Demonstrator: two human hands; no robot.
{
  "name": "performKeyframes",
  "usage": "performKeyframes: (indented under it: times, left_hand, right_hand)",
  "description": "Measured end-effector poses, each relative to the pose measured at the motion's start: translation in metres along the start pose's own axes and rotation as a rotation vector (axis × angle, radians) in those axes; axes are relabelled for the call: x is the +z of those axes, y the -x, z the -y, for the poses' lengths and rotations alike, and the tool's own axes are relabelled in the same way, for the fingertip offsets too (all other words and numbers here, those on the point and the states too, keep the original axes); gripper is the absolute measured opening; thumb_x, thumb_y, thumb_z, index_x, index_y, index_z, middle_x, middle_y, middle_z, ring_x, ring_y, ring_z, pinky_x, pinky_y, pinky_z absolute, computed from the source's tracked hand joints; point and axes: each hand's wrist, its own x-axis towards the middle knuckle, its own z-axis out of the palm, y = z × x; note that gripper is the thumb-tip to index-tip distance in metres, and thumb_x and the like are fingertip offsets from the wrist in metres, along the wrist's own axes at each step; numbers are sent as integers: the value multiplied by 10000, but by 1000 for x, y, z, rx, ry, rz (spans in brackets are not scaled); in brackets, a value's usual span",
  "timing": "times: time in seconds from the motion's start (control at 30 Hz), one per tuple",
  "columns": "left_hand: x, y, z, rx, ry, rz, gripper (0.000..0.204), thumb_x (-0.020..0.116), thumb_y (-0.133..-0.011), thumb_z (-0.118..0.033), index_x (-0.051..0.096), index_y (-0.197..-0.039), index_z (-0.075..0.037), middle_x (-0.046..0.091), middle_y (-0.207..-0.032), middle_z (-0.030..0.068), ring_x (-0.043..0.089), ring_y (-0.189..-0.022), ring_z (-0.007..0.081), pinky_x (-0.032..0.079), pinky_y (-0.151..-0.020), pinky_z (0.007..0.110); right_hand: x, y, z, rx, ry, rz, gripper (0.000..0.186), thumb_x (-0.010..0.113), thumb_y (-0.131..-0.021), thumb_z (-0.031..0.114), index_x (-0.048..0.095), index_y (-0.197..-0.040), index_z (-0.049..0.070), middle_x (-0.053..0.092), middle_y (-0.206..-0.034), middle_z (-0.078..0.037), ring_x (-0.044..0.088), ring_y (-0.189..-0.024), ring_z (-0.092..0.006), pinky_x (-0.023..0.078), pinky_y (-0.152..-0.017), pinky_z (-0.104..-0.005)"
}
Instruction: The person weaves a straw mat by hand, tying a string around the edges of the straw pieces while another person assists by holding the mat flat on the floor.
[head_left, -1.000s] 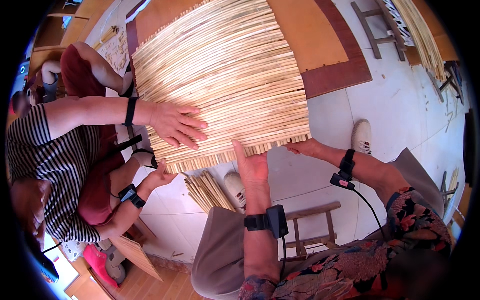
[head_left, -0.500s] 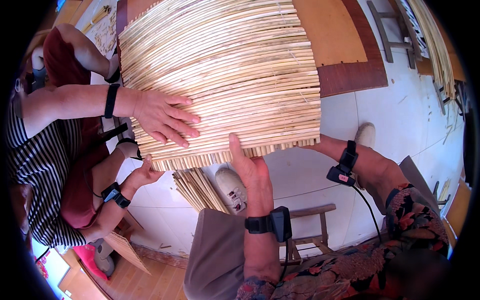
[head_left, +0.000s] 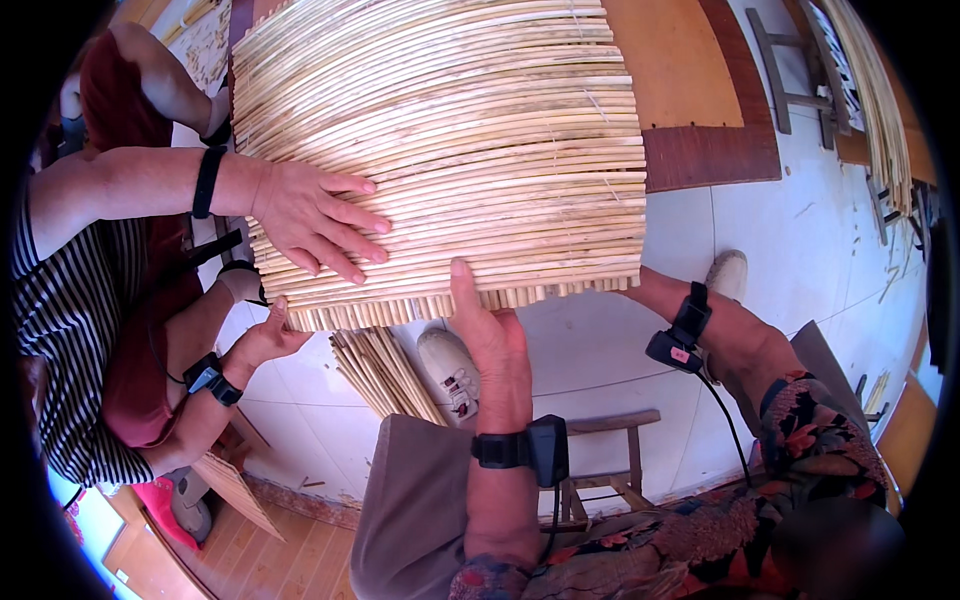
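Note:
A mat of pale reed stalks (head_left: 430, 150), laid side by side and tied with thin thread, reaches from the table toward me. My left hand (head_left: 485, 330) is closed on its near edge, thumb on top and fingers underneath. My right arm goes under the mat's near right corner; that hand (head_left: 630, 283) is almost wholly hidden, its fingers out of sight. At the left, a co-worker's spread hand (head_left: 318, 218) lies flat on the mat. The co-worker's other hand (head_left: 272, 335) is at the near left corner, thumb against the edge.
Beneath the mat lies a brown table (head_left: 715, 150) with an orange-tan panel. A bundle of stalks (head_left: 385, 375) rests on the floor by my shoe (head_left: 447, 365). A wooden stool (head_left: 635, 450) stands below my arms. More long stalks (head_left: 880, 120) lie on a rack at the far right.
The whole view has shifted slightly. The mat's near left corner and the hands there appear a little further left and up. My left hand keeps its hold on the near edge.

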Motion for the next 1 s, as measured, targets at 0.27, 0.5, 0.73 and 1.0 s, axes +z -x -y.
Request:
performKeyframes:
  times: [0.27, 0.5, 0.73, 1.0]
  left_hand:
    - [1, 2, 0, 14, -1, 21, 580, 590, -835, -312, 352, -1290, -43, 474, -1235, 75, 468, -1132, 188, 403, -960, 343]
    - [-1, -1, 0, -16, -2, 24, 561, 567, -850, -313, 350, -1292, -44, 473, -1238, 79, 475, -1125, 187, 410, -953, 340]
    - [1, 2, -2, -14, -10, 46, 547, 554, -860, -305, 347, -1293, -43, 475, -1237, 82, 487, -1115, 185, 428, -942, 338]
    - [-9, -4, 2, 6, -17, 62, 537, 550, -862, -307, 357, -1285, -37, 486, -1225, 82, 489, -1114, 181, 427, -941, 337]
  right_hand:
    - [6, -6, 4, 11, -40, 18, 199, 567, -843, 156, 531, -993, 31, 573, -724, -64, 576, -608, -156, 488, -515, -276]
    - [12, -3, 7, 30, -89, 18, 200, 566, -844, 159, 530, -993, 30, 575, -728, -67, 576, -611, -156, 489, -518, -275]
    - [4, 6, 2, 54, -136, 12, 201, 565, -846, 161, 529, -993, 30, 576, -732, -69, 576, -614, -155, 490, -521, -274]
    - [16, -2, 10, 60, -197, 42, 202, 564, -848, 164, 527, -993, 29, 578, -737, -72, 576, -618, -155, 491, -524, -273]
